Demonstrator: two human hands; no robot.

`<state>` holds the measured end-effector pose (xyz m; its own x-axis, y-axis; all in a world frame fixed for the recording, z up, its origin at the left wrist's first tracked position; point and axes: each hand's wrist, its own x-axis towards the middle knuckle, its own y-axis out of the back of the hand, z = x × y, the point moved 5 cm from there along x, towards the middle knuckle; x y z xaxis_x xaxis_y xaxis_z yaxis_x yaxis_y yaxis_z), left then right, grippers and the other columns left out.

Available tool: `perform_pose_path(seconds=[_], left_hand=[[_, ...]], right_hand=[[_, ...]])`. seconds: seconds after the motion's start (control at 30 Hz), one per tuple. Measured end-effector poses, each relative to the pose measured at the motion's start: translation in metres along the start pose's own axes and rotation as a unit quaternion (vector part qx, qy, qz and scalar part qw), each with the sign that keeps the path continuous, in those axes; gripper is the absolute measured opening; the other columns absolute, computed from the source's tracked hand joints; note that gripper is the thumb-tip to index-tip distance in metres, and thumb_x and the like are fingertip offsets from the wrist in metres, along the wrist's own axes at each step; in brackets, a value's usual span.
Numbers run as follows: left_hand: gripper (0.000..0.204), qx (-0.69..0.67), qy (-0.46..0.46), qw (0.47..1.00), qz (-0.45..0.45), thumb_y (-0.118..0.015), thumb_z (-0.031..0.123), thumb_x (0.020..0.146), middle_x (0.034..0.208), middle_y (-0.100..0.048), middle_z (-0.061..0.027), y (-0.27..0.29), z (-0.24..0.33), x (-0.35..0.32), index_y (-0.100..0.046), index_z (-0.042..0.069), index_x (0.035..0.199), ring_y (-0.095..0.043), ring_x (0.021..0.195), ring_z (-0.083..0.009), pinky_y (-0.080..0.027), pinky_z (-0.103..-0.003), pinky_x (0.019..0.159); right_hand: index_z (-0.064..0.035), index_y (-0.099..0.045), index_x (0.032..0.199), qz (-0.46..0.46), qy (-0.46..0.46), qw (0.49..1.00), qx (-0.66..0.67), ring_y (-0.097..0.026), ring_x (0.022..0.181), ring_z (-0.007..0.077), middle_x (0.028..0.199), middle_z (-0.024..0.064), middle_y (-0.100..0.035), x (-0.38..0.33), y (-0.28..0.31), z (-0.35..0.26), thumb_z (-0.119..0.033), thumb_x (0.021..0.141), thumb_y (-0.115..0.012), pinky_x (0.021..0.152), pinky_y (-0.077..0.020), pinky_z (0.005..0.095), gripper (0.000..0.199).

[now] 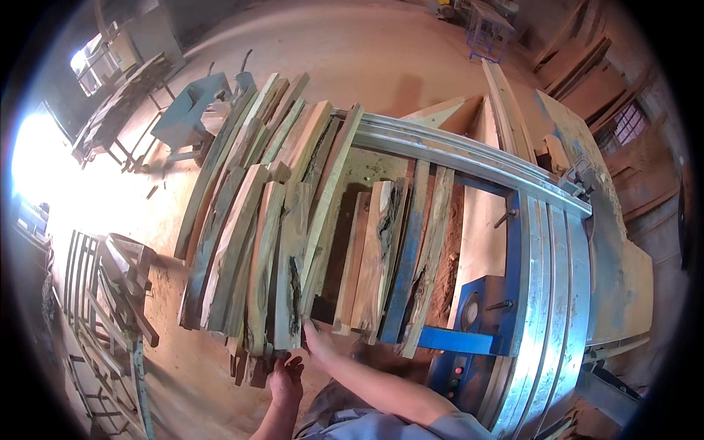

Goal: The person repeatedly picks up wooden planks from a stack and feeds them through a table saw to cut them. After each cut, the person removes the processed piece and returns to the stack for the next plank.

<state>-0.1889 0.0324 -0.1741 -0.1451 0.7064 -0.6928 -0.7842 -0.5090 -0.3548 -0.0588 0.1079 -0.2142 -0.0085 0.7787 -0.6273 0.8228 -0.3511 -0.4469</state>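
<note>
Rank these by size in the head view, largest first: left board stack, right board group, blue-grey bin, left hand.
Left board stack
Right board group
Blue-grey bin, farther off
Left hand

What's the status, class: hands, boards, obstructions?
Right hand at near ends of boards; left hand loosely curled beside it. Boards piled side by side. Nothing visibly blocking either hand.

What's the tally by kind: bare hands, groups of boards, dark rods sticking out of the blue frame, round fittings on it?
Bare hands: 2 (left hand, right hand)
Board groups: 2 (larger left group, smaller right group; single boards overlap too much to count)
Dark rods: 2
Round fitting: 1
Total: 7
</note>
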Motion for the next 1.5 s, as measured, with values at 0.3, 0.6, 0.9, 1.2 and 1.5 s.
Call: perform_pose_path(seconds=[0.3,0.6,0.9,1.2,1.5], left_hand=[[0.040,-0.075,0.102,0.991,-0.052,-0.060,0.051,0.097,0.075,-0.057,-0.0036,-0.012,-0.015,-0.016,-0.058,0.012,0.094,-0.056,0.067,-0.0197,-0.046,-0.031,0.060],[0.034,-0.013,0.171,0.983,-0.067,-0.051,0.043,0.102,0.081,-0.057,-0.0052,-0.052,-0.023,-0.017,-0.055,0.010,0.099,-0.051,0.066,-0.0187,-0.045,-0.032,0.062],[0.023,0.043,0.182,0.966,-0.180,-0.048,0.031,0.104,0.097,-0.065,-0.0130,-0.056,-0.024,-0.004,-0.051,0.009,0.109,-0.065,0.083,-0.0294,-0.054,-0.040,0.074],[0.030,0.290,0.193,0.917,-0.194,-0.057,0.020,0.102,0.099,-0.067,-0.0109,-0.066,-0.013,-0.065,-0.054,-0.001,0.122,-0.068,0.087,-0.0206,-0.055,-0.033,0.076],[0.055,0.337,-0.044,0.848,-0.406,-0.061,0.018,0.100,0.120,-0.062,-0.0112,-0.211,0.007,-0.106,-0.041,-0.007,0.144,-0.061,0.109,-0.0173,-0.050,-0.032,0.095]], right_hand=[[0.0023,-0.057,0.102,0.105,0.013,0.988,-0.110,-0.061,0.074,0.0135,0.093,0.0077,-0.065,-0.063,-0.005,-0.063,-0.033,0.089,-0.075,0.062,-0.0500,0.0327,0.042],[-0.0102,-0.058,0.112,-0.045,0.045,0.980,0.186,-0.066,0.070,0.0213,0.092,0.0073,-0.067,-0.114,0.012,-0.117,-0.021,0.097,-0.064,0.052,-0.0518,0.0385,0.020],[-0.0030,-0.052,0.115,-0.241,0.018,0.907,0.345,-0.055,0.070,0.0195,0.092,0.0075,-0.056,-0.187,0.041,-0.161,-0.048,0.101,-0.050,0.055,-0.0427,0.0318,0.047],[-0.0029,-0.047,0.132,-0.377,0.018,0.806,0.456,-0.047,0.073,0.0173,0.095,0.0055,-0.052,-0.229,0.076,-0.170,-0.050,0.101,-0.050,0.064,-0.0410,0.0310,0.056],[-0.0030,-0.049,0.127,-0.233,0.089,0.951,0.183,-0.061,0.073,0.0217,0.091,0.0114,-0.062,-0.234,0.105,-0.154,-0.038,0.096,-0.063,0.055,-0.0481,0.0290,0.049]])
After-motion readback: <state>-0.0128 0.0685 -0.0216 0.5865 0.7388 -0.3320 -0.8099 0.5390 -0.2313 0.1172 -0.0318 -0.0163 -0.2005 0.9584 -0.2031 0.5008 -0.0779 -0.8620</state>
